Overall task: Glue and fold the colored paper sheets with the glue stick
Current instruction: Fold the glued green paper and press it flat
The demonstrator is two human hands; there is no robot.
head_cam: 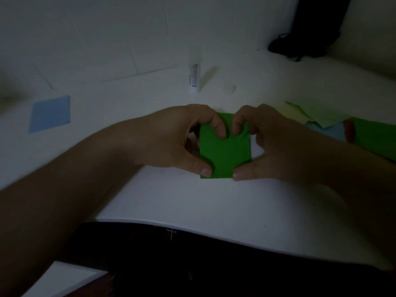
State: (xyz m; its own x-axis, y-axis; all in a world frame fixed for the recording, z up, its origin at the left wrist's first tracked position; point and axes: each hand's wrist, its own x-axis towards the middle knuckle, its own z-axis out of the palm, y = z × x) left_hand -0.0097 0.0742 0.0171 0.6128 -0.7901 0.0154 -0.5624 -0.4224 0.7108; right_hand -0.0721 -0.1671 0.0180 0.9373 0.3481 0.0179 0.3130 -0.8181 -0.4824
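Note:
A small green paper sheet (pixel 225 153) sits at the middle of the white table (pixel 192 200), held between both hands. My left hand (pixel 171 138) pinches its left side, thumb at the bottom corner and a curled finger on the top edge. My right hand (pixel 276 142) pinches its right side the same way. A white glue stick (pixel 194 77) stands upright behind the hands, apart from them. A blue sheet (pixel 50 113) lies flat at the left.
A loose pile of pale green, yellow, light blue and green sheets (pixel 334 123) lies at the right, partly under my right forearm. A dark object (pixel 308 37) stands at the back right corner. The table's front edge (pixel 192 229) runs close below the hands.

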